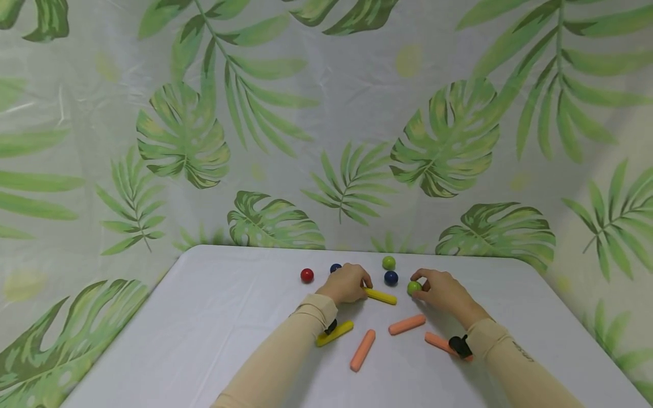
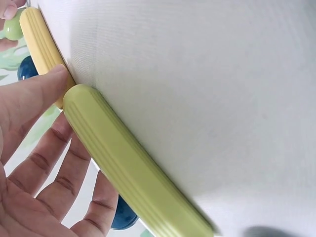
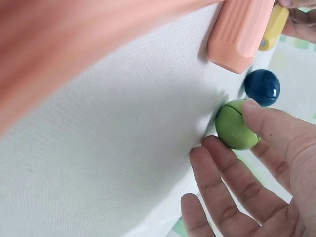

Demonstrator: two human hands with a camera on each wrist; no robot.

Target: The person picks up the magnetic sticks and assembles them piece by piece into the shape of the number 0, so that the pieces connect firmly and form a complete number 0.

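My left hand (image 1: 348,283) pinches the near-left end of a ridged yellow stick (image 1: 382,297) lying on the white table. In the left wrist view the thumb presses on that yellow stick (image 2: 42,42), and a second ridged stick (image 2: 133,163), yellow-green there, lies closer to the camera. The right hand (image 1: 446,290) has a small green ball (image 1: 414,288) between thumb and fingers. Seen from the right wrist, the thumb tip lies on the green ball (image 3: 236,126), with fingertips close to the tabletop. A dark blue ball (image 1: 391,277) sits between the two hands.
Behind the hands are another green ball (image 1: 389,262), a red ball (image 1: 306,275) and a second blue ball (image 1: 335,267), partly hidden by the left hand. Salmon-coloured sticks (image 1: 363,351) lie nearer, one under the right wrist. A leaf-patterned sheet (image 1: 357,113) hangs behind the table (image 1: 204,328).
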